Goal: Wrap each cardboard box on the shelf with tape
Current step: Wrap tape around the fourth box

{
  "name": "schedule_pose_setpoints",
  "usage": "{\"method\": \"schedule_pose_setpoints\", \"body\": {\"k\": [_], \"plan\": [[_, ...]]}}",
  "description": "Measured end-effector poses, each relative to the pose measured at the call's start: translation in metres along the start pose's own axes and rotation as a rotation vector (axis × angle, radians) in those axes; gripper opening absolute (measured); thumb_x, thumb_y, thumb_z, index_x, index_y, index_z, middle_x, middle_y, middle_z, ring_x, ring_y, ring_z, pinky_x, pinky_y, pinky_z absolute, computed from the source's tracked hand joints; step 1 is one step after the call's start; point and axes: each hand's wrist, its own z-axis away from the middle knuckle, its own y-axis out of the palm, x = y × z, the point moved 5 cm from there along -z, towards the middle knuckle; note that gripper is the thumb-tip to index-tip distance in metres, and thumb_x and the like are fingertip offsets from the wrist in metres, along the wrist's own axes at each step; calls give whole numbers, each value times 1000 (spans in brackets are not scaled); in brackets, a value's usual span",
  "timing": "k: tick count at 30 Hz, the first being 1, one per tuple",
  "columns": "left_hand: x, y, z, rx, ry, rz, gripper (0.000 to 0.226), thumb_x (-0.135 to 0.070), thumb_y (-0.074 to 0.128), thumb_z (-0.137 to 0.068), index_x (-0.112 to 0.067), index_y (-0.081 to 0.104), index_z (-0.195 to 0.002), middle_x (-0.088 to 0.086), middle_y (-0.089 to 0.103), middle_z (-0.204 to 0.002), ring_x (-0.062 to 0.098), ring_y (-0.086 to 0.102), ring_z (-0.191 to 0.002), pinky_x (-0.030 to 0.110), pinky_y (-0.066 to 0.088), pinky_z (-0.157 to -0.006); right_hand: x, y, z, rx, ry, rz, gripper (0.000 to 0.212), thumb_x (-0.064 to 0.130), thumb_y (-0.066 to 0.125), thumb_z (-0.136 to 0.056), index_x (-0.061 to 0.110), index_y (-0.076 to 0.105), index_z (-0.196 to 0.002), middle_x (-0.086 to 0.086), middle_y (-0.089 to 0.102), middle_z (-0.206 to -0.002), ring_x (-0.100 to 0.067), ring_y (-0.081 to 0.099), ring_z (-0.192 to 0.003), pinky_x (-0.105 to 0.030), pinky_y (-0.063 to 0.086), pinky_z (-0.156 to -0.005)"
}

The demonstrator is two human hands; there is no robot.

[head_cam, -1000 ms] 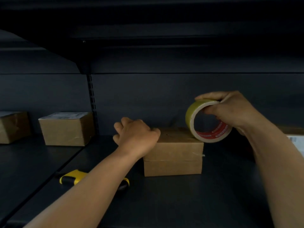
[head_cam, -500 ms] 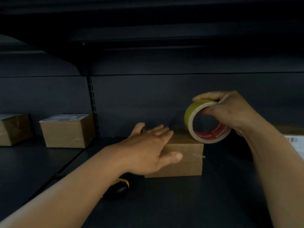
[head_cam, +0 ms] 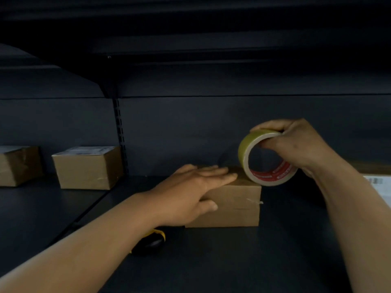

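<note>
A small cardboard box (head_cam: 234, 205) sits in the middle of the dark shelf (head_cam: 232, 256). My left hand (head_cam: 190, 193) lies flat on its top left part, fingers stretched out across the lid and thumb down the front face. My right hand (head_cam: 296, 149) grips a roll of yellowish tape (head_cam: 251, 159) with a red and white core, held upright over the box's back right corner. The roll's lower edge touches or nearly touches the box top.
Two more cardboard boxes stand on the left shelf bay, one (head_cam: 86, 167) with a label on top, another (head_cam: 18, 164) at the left edge. A labelled box (head_cam: 378, 182) is partly visible far right. A yellow and black tool (head_cam: 151, 241) lies under my left forearm.
My left hand went from a fist on the box's left edge to an open palm, now laid flat over the box top. The right hand and tape roll stayed nearly still.
</note>
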Motion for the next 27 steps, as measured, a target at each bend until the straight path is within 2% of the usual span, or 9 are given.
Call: {"method": "schedule_pose_setpoints", "body": {"k": [3,6,8,13,20,23,25,27], "plan": [[-8,2,5,-75,-6,-94,66,-36,48,-97,-40,6,-148,-20,4,-157,-6,2,-141,8,-10,-104,0,-1,1,1,-23,3,29,7,67,-82,36,69,-87,22,60,-81,2,54,-76,-19,43,-70],[-14,-1,3,-59,-72,-162,69,-44,47,-95,-33,8,-151,-14,7,-159,4,9,-144,22,3,-115,0,-1,1,10,-17,-3,30,7,67,-81,36,69,-86,22,61,-81,1,55,-77,-20,44,-69],[-13,-4,-2,-10,-123,-181,77,-53,49,-91,-29,8,-152,-11,9,-159,8,13,-144,29,11,-117,-1,0,1,15,-17,6,29,8,68,-81,37,69,-87,21,62,-83,0,56,-80,-21,44,-69],[-6,-6,-15,113,-145,-152,88,-61,53,-84,-29,9,-152,-14,18,-155,13,20,-128,28,17,-107,1,1,0,16,-25,10,29,8,67,-82,34,69,-92,22,59,-81,2,53,-74,-14,40,-62],[-9,-2,-46,251,-208,-191,92,-69,57,-75,-31,18,-149,-6,10,-152,30,5,-139,44,15,-115,-1,2,-2,13,-23,-5,30,9,68,-81,34,69,-99,24,57,-85,2,53,-77,-13,39,-63],[-4,3,-51,309,-224,-81,99,-73,59,-71,-34,12,-150,-10,3,-156,29,0,-143,54,15,-115,-4,2,-1,30,-18,-25,30,12,69,-81,34,69,-102,22,59,-89,2,53,-80,-15,39,-63],[0,5,-52,354,-224,-60,101,-73,58,-72,-34,7,-151,-9,1,-159,25,2,-145,51,13,-116,-9,2,0,56,17,-61,33,14,71,-80,35,67,-104,16,62,-95,-3,56,-86,-19,43,-65],[0,4,-53,377,-234,-82,103,-74,57,-72,-34,4,-151,-7,3,-160,24,6,-146,48,11,-117,-17,2,0,74,80,-77,35,15,73,-78,34,63,-106,7,64,-100,-13,60,-93,-28,50,-73]]}}
